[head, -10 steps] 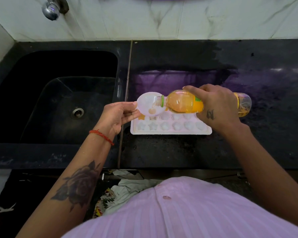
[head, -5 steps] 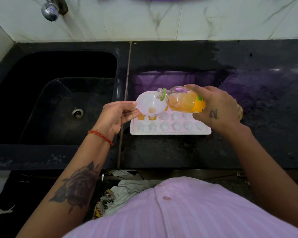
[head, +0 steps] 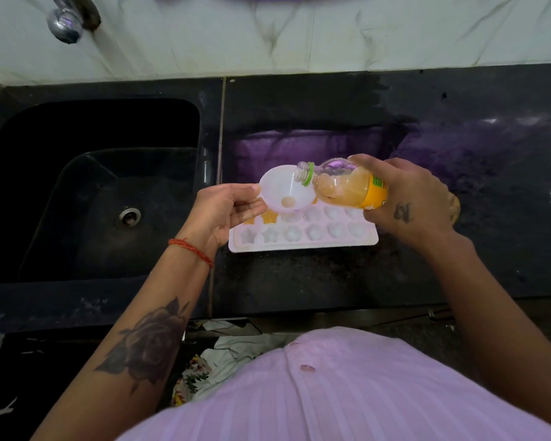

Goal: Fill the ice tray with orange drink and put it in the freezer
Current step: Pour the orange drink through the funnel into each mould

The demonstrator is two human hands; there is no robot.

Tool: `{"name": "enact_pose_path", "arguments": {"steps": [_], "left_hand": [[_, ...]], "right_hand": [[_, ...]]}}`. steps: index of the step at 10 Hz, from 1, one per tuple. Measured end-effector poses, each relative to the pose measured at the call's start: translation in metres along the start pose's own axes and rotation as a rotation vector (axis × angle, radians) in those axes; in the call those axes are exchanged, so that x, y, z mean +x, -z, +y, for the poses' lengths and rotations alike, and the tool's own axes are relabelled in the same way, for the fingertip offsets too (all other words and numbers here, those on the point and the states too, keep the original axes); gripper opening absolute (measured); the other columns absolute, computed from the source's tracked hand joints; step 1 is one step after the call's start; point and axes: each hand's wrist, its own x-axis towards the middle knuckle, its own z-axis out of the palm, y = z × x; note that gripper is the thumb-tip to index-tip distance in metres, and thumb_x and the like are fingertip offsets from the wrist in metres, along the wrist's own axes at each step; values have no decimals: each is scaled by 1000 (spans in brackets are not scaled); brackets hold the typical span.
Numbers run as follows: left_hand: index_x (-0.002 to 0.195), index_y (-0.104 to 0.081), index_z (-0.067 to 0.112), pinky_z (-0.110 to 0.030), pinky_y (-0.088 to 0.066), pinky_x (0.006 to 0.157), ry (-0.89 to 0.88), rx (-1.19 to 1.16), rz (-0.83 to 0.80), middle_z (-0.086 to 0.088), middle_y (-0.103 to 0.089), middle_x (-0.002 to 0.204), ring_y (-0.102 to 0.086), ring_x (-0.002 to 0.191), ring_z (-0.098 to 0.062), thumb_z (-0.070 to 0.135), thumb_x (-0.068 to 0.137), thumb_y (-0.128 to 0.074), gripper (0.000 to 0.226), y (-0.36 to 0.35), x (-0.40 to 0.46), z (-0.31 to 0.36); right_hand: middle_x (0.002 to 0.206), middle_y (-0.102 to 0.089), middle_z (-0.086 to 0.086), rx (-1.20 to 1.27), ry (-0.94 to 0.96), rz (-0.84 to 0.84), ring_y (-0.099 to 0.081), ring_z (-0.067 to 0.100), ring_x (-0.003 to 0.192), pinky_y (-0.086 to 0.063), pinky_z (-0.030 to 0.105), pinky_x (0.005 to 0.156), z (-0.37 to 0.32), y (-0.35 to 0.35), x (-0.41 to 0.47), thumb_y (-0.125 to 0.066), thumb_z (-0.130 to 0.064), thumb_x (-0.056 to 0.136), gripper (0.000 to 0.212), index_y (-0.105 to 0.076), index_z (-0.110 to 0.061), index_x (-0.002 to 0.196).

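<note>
A white ice tray (head: 303, 245) with star and heart moulds lies on the black counter just right of the sink. Two moulds at its far left hold orange drink. My left hand (head: 226, 211) pinches the rim of a white funnel (head: 283, 189) held over the tray's far left part. My right hand (head: 407, 198) grips an uncapped bottle of orange drink (head: 344, 186), its mouth raised over the funnel's far rim. A little drink sits at the funnel's hole.
A black sink (head: 109, 198) lies to the left, with a chrome tap (head: 66, 22) on the marble wall above it. The dark counter (head: 490, 218) stretches right of the tray. An open drawer with cloth (head: 229, 351) sits below the counter edge.
My right hand has tipped the bottle's mouth up from its level pouring position, and the drink has run back toward the bottle's base. My left hand and the funnel have stayed put.
</note>
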Motion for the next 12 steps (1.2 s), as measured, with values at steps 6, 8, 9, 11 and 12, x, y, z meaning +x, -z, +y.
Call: {"name": "enact_pose_path", "arguments": {"steps": [6,8,9,11,12], "left_hand": [[78,-67,-1,-20,-55,50,48,25,11,-9,-73,62,-72,60,-17,-4,80,-65,4,-3,8,-4],[78,-67,-1,-19,-55,51,38,26,0,-9,-72,60,-72,59,-17,-4,80,-64,5,-3,7,-3],[79,-67,-1,-19,-55,51,38,27,2,-8,-72,59,-72,59,-17,-4,80,-65,4,-2,6,-2],[78,-67,0,-19,-55,51,28,20,-7,-8,-72,59,-72,58,-17,-4,80,-65,5,-4,5,0],[78,-68,0,-20,-55,53,18,22,-16,-9,-73,64,-72,62,-18,-3,79,-66,4,-6,6,1]], "right_hand": [[106,-66,10,-194,58,49,-58,33,92,-41,36,76,7,-5,5,-75,-18,74,63,-50,-31,131],[107,-65,9,-178,49,33,-57,32,94,-40,36,77,7,-3,6,-75,-19,74,66,-48,-32,132],[107,-64,9,-164,40,23,-57,32,95,-39,35,74,5,-2,6,-74,-17,73,68,-47,-32,133],[106,-63,10,-58,10,-3,-56,33,94,-33,31,68,5,-1,4,-75,-16,68,74,-45,-33,133],[105,-63,6,-28,-15,10,-57,31,92,-32,29,68,8,1,2,-77,-21,66,75,-44,-37,132]]}}
